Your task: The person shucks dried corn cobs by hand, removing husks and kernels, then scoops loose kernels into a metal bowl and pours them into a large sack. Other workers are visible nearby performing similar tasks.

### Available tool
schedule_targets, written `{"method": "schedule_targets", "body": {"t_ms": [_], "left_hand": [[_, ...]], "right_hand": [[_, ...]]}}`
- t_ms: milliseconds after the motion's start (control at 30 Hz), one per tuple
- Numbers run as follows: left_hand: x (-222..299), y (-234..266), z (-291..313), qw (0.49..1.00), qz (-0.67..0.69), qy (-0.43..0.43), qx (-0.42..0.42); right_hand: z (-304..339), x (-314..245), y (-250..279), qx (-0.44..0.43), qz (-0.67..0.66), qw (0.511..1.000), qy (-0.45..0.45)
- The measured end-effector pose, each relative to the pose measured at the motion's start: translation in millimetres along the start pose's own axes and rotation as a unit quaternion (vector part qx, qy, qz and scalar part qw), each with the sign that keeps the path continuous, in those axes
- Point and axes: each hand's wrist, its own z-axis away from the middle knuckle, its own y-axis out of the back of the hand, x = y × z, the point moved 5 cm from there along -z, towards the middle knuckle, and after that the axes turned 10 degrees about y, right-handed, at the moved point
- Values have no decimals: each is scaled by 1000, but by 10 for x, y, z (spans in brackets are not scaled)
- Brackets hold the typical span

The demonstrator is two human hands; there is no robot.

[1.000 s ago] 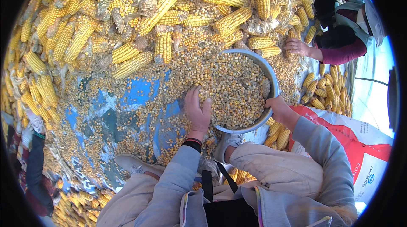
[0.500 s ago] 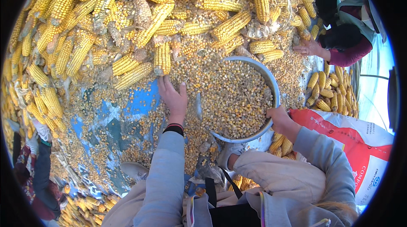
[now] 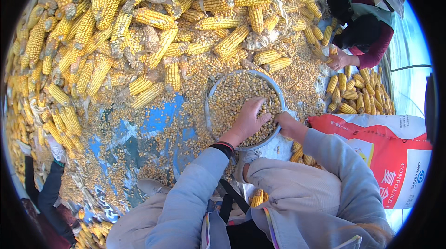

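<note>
A round metal basin (image 3: 275,84) full of loose corn kernels (image 3: 241,90) stands in front of me on the kernel-strewn sheet. My left hand (image 3: 251,118) lies over the kernels in the basin, palm down, with the thumb apart from the fingers; I see nothing held in it. At the basin's near right side, my right hand (image 3: 287,124) is closed on the rim, its fingertips partly hidden. Just beyond the basin lie corn cobs (image 3: 266,56), and one more cob (image 3: 173,77) points toward me at its left.
A big heap of corn cobs (image 3: 111,12) fills the far side. A red and white sack (image 3: 367,144) lies at right, below a cob pile (image 3: 357,92). One co-worker's hand (image 3: 341,59) holds a cob at far right; another person's gloved hand (image 3: 56,149) is at left.
My left hand has left the sheet beside a cob and come over the basin's kernels. The right hand stays on the rim. At far right, the co-worker's hand now has a cob.
</note>
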Motion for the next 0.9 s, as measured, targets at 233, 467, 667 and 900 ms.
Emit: {"method": "schedule_targets", "body": {"t_ms": [233, 467, 667, 900], "left_hand": [[-287, 1908, 85, 926, -330, 87, -160], [-994, 2744, 550, 831, -370, 271, -317], [-1412, 2487, 288, 867, -262, 270, -325], [-1221, 1996, -243, 873, -185, 306, -332]], "right_hand": [[-13, 38, 95, -31, 41, 999, -1], [16, 147, 232, 3, 49, 996, -76], [-91, 159, 371, 4, 97, 989, -112], [-19, 187, 349, 66, 114, 985, -110]]}}
